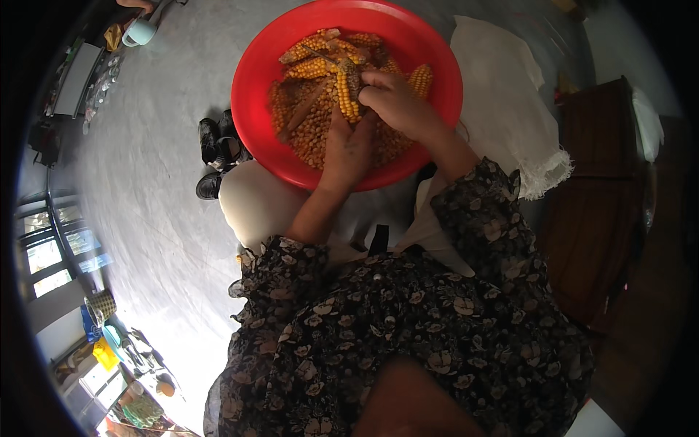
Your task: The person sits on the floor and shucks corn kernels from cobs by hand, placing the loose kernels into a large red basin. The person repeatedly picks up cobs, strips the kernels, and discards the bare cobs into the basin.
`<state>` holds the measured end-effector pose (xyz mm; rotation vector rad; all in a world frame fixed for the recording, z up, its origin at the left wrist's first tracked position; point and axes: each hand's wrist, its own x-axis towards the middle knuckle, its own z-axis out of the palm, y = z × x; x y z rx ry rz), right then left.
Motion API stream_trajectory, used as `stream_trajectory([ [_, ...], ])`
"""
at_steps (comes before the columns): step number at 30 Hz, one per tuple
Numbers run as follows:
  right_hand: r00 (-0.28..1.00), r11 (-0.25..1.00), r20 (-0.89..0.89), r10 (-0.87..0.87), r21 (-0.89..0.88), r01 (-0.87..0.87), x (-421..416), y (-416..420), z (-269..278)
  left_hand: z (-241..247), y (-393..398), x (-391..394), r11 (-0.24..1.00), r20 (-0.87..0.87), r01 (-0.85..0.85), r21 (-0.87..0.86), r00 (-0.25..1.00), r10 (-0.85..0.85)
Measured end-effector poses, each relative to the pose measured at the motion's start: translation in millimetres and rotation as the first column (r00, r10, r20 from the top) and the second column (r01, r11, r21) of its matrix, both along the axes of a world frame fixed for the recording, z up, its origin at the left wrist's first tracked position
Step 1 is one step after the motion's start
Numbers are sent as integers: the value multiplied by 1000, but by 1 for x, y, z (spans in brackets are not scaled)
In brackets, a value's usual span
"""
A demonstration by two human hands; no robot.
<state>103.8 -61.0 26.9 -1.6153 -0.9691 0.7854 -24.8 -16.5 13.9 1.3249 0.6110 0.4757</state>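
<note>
A dried corn cob [345, 94] stands over the red plastic basin [256, 71], yellow kernels on one side and a darker, partly bare strip on the other. My left hand [349, 143] grips its lower end. Against the bare strip near its upper part are the curled fingers of my right hand [394, 99]; whether they pinch anything is hidden. Beneath both hands lie loose corn kernels [308, 143]. More yellow cobs [307, 68] are heaped at the basin's far side, and one more cob [420, 81] rests at its right. A thin stick-like piece [315, 53] lies across the heap.
A white woven sack [494, 93] lies on the floor right of the basin. Black shoes [213, 142] are at its left. A dark wooden cabinet [595, 207] stands at the right. A pale blue mug-shaped container [140, 33] and someone's hand [136, 4] appear at upper left.
</note>
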Motion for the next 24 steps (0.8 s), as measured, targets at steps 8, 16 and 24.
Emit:
stream_trajectory([
  [8,983,996,172,66,-70,-54,-3,-2,9,-22,3,2,994,48,2,105,999,-7],
  [16,912,993,410,17,-110,30,-10,-2,3,-17,2,2,999,20,38,21,999,-39],
  [24,1000,1000,0,6,26,-6,-1,0,-11,3,0,2,1000,-14,-15,24,1000,15],
])
